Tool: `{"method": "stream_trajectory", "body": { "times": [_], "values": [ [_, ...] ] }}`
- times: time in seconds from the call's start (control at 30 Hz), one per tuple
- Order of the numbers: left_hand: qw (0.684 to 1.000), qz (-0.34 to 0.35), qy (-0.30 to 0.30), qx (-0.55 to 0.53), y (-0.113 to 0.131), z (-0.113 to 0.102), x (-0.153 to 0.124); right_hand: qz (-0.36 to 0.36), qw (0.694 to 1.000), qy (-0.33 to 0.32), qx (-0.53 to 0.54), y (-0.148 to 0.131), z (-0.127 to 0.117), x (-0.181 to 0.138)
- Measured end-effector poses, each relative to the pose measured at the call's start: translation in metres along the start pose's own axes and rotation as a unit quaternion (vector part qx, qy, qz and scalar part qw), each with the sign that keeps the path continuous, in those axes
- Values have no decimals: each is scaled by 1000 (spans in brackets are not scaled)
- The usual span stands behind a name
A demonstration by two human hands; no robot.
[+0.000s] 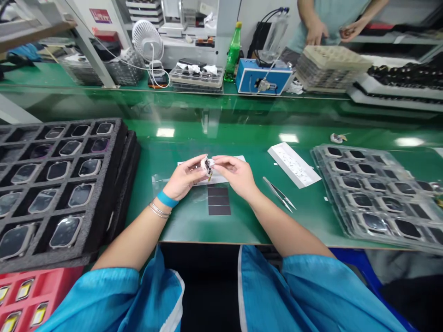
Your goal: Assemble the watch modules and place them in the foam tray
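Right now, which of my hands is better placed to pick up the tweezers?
Probably your right hand: it's nearer the tweezers, which lie on its side of the green tabletop, while your left hand holds the small component.

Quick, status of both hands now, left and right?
Left hand: closed, holding a small pale device part.
Right hand: fingers at that part's side; whether they grip anything cannot be told.

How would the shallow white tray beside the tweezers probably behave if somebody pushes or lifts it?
The white tray would probably slide easily, since the green tabletop looks glossy. Its thin-looking walls suggest little weight. Tilting it might spill the small white pieces inside.
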State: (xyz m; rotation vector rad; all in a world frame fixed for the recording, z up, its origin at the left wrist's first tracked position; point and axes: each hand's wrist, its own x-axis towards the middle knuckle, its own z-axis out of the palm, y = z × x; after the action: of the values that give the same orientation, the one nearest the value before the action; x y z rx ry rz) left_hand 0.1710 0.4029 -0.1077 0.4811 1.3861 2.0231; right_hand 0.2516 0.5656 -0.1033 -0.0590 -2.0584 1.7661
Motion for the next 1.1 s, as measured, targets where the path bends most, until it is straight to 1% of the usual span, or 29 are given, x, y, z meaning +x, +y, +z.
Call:
{"method": "stream_trajectory", "body": {
  "times": [0.07, 0.13, 0.3, 0.4, 0.5, 0.6, 0.73, 0.87, 0.93, 1.0, 1.03, 1.1],
  "values": [
    [1000, 4, 7, -17, 0, 1, 0, -58, 994, 20, -86, -3, 1, -3],
    [1000, 17, 4, -18, 0, 0, 0, -103, 983, 17, -150, -5, 4, -6],
    [995, 102, -11, 16, 0, -2, 2, -193, 960, 1, -204, -6, 8, -11],
    [988, 142, -20, 49, -1, -4, 3, -238, 939, 6, -247, -5, 7, -12],
    [982, 170, -25, 73, -3, -6, 4, -265, 921, 13, -284, -5, 7, -13],
    [980, 180, -22, 81, -4, -6, 4, -278, 914, 15, -294, -4, 6, -13],
    [980, 181, -15, 85, -5, -3, 3, -277, 909, 22, -312, -3, 9, -15],
    [985, 162, -1, 63, -5, 0, 2, -291, 890, 39, -349, -5, 13, -13],
    [992, 125, -1, 22, -4, 1, 0, -295, 882, 49, -363, -9, 5, -7],
    [997, 75, -10, -28, -1, 1, -2, -263, 879, 69, -392, -14, -18, 0],
    [997, 52, -16, -48, 0, 0, -3, -226, 878, 85, -413, -17, -36, 3],
    [996, 25, -27, -76, 2, -1, -4, -107, 870, 126, -464, -19, -80, 9]
  ]
}}
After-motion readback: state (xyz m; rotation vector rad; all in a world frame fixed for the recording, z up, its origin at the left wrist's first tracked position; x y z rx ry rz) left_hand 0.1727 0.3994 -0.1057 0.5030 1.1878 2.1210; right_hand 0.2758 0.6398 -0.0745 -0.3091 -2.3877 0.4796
